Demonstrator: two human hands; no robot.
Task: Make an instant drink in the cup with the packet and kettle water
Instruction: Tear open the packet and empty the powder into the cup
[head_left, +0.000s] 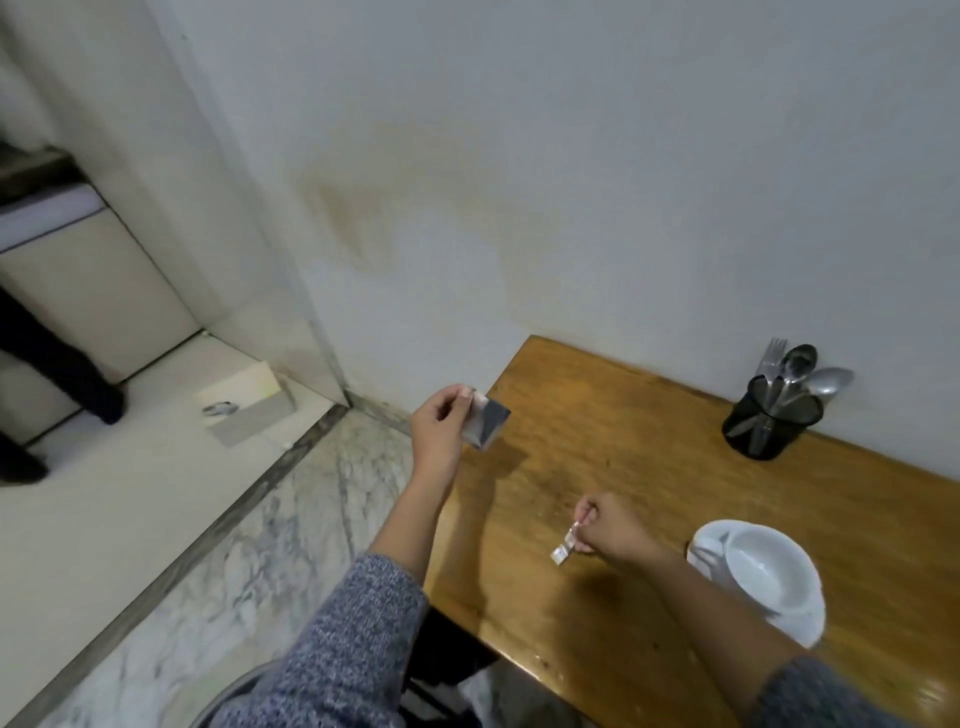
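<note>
Here, a small silvery foil packet (485, 423) is held up near the far left corner of the brown wooden desk (649, 467), pinched at its upper edge between the thumb and fingers of the left hand (441, 421). A narrow torn-off strip of the same silvery foil (565, 543) is pinched in the closed fingers of the right hand (610, 525), which is held low over the middle of the desk, well apart from the packet. A white ceramic cup (769, 571) is seen on a white saucer (810, 623) just to the right of the right hand, near the front edge of the desk; its inside looks bare and white. A black mesh holder (769, 423) with metal spoons and a fork (795, 374) is placed by the white wall at the back of the desk. Grey knitted sleeves (337, 649) cover both forearms. Marble floor is visible to the left of the desk, where a pale cardboard box (247, 410) lies.
</note>
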